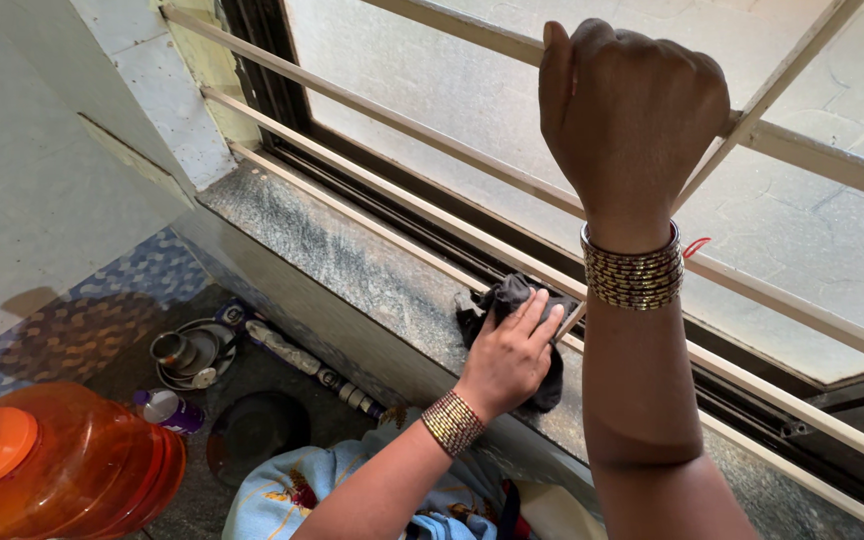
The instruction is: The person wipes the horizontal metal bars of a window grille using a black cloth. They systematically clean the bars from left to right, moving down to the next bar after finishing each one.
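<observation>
The left hand pressed flat on a dark crumpled cloth on the grey stone sill, best wiped with even pressure, while the right hand clamped a pale metal window bar.

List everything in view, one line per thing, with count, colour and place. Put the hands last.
cloth: 1, dark grey, on the sill under the left hand
sill: 1, grey speckled stone, below the window
bars: several, cream, across the window
jug: 1, orange, floor at lower left
dishes: a few, metal, stacked on the floor
bottle: 1, white and purple, beside the jug
bangles: a stack on each wrist, gold
left hand: flat on the cloth
right hand: grip closed round a bar
</observation>
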